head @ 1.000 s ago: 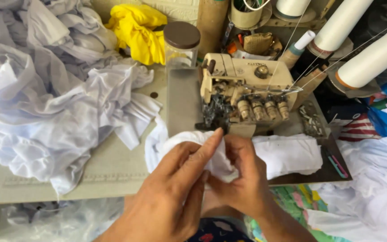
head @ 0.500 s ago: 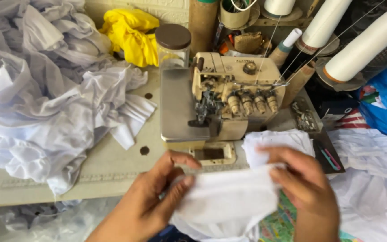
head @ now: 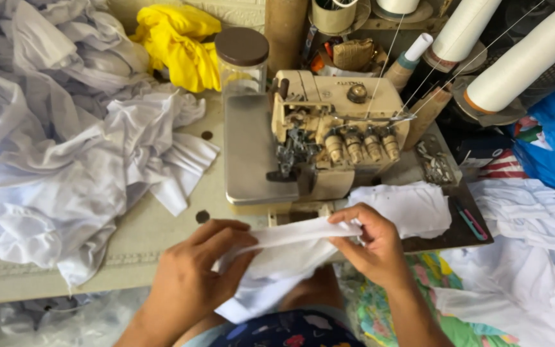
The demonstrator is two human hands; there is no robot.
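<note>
White fabric piece (head: 290,247) is being stretched flat at lower centre, both hands pinching it. The left hand (head: 194,276) is gripping its left end, the right hand (head: 370,241) its right; keeping the edges aligned and taut is advisable before feeding the sewing machine (head: 316,144) just above.

bare table strip (head: 162,225) btwn white fabric heap (head: 52,160) & sewing machine (head: 316,141)

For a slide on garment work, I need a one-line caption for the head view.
Left hand and right hand stretch a white fabric piece before a beige overlock sewing machine.
</note>
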